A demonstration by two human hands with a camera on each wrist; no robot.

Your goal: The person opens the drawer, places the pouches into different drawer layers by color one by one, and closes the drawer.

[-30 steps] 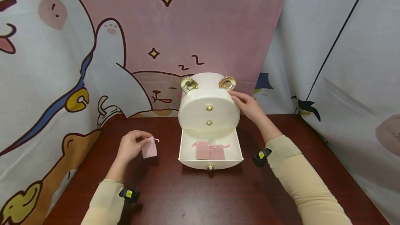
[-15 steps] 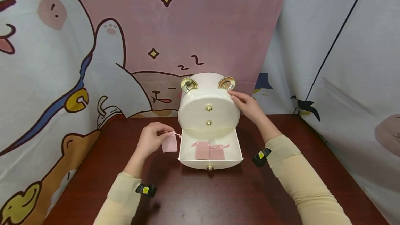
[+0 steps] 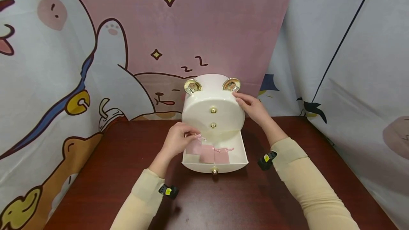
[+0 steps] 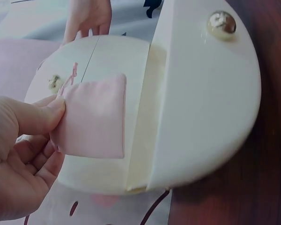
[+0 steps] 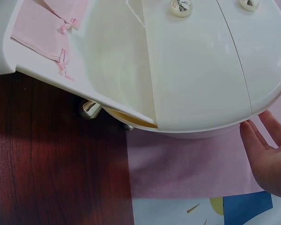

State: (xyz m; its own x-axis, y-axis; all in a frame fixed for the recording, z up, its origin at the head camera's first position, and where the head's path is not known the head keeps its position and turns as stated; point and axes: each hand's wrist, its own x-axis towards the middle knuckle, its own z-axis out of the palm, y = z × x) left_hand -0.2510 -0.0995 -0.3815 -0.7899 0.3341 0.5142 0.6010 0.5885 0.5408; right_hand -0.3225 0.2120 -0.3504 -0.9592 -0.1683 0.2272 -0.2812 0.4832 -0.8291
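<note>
My left hand [image 3: 177, 138] pinches a small pale pink drawstring pouch [image 4: 93, 122] by its gathered top, thumb on the near side. The pouch hangs over the left part of the pulled-out bottom drawer [image 3: 237, 141] of a white rounded jewelry box [image 3: 196, 111]. Two pink drawstring pouches [image 3: 222, 156] lie side by side in that drawer, their ties toward the back. My right hand [image 3: 255, 112] touches the upper right side of the box below its gold ear, with fingers extended, as the right wrist view [image 5: 276, 150] also shows.
The box has gold ears [image 3: 193, 86] and round gold knobs [image 3: 213, 110] on its front. It stands on a dark red-brown table [image 3: 204, 201] near a cartoon-printed cloth backdrop [image 3: 223, 20]. Black cameras [image 3: 267, 161] are strapped to both wrists.
My left hand has carried the pouch rightward, from the table left of the box to over the drawer. My right hand stays at the box's upper right side.
</note>
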